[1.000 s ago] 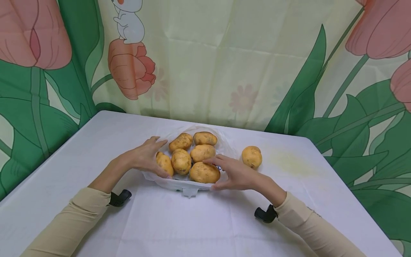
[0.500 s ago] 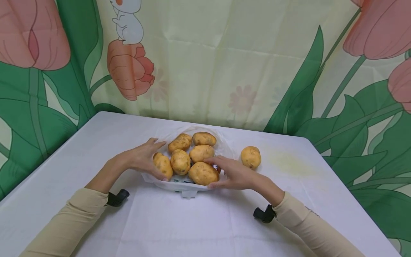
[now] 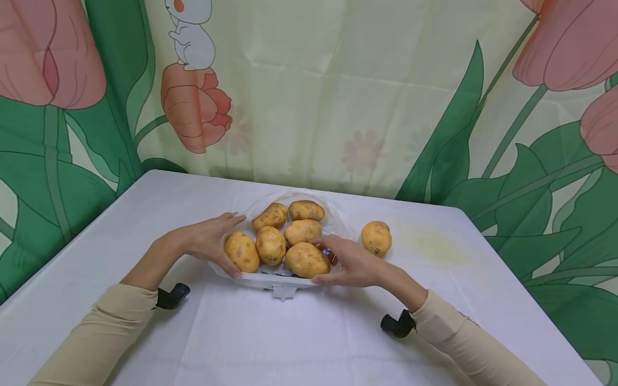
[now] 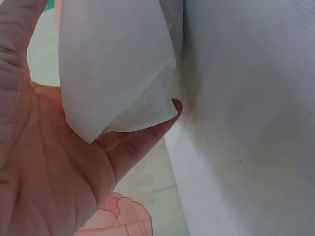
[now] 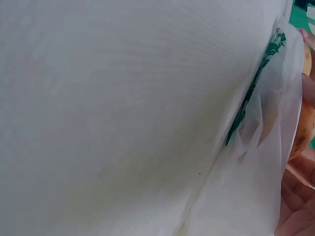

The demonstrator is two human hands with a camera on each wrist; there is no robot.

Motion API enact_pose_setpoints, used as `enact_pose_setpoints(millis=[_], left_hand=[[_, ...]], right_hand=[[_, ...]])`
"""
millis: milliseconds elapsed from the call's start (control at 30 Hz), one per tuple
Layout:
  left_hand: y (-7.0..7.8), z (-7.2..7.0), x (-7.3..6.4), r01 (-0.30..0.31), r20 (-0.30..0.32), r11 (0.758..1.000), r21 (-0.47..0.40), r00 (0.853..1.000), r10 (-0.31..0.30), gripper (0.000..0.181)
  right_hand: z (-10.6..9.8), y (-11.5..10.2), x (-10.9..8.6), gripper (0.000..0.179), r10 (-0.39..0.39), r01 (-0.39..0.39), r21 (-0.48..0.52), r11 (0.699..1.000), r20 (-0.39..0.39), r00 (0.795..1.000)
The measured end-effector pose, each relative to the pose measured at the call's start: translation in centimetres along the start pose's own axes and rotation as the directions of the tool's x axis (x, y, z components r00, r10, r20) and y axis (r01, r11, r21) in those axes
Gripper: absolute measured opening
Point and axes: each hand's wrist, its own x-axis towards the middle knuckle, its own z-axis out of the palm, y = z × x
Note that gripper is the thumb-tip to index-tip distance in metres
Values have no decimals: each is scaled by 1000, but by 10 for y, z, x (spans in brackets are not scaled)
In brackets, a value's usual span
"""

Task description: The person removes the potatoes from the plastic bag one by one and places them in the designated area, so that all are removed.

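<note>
A thin white plastic bag with its mouth spread lies at mid-table, with several potatoes in it. My left hand is at the bag's left side, thumb on the front rim beside the leftmost potato. In the left wrist view a flap of the bag lies across the fingers of my left hand. My right hand is at the bag's right side. Its fingertips touch the front right potato, and its thumb lies at the front rim. Green print shows on the bag in the right wrist view.
One loose potato lies on the white-covered table, right of the bag and behind my right hand. A yellowish stain marks the cloth farther right. A curtain with tulips and a rabbit hangs behind the table.
My left hand has moved slightly left and toward me. The leftmost potato has shifted left and is less covered by that hand. My right hand has hardly moved.
</note>
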Motion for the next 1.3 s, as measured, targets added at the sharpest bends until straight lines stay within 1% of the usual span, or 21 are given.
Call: enact_pose_setpoints(millis=[100,233,467,567,900,1100,1167,1300], left_hand=[[0,0,1,-6,2,1000,-7,1000,6,139],[0,0,2,-7,1,1000,-10,1000,7,140],[1,-1,3,-15,-2,1000,-11,1000,15,141],[1,-1,3,-21,-3,1000,-11,1000,21,141],[1,-1,3,-16,0,1000,-8,1000,16,140],[2,-1,3,-10,4,1000,-8,1000,10,140],[2,-1,3,-8,5,1000,-8,1000,8,139],[1,0,2,-4,3,1000,-7,1000,4,139]], right_hand=[[0,0,-2,72,19,-18,30,999,-29,999],[-2,1,-3,72,25,-20,54,998,-92,995],[-4,2,-5,74,-3,27,123,992,-195,981],[-6,1,-8,76,7,27,138,990,-236,972],[-15,-4,-17,72,54,-5,135,991,-357,933],[-21,-1,-23,67,47,6,118,993,-443,895],[-23,1,-24,67,51,-2,106,994,-462,885],[-26,2,-28,69,76,-32,98,995,-483,872]])
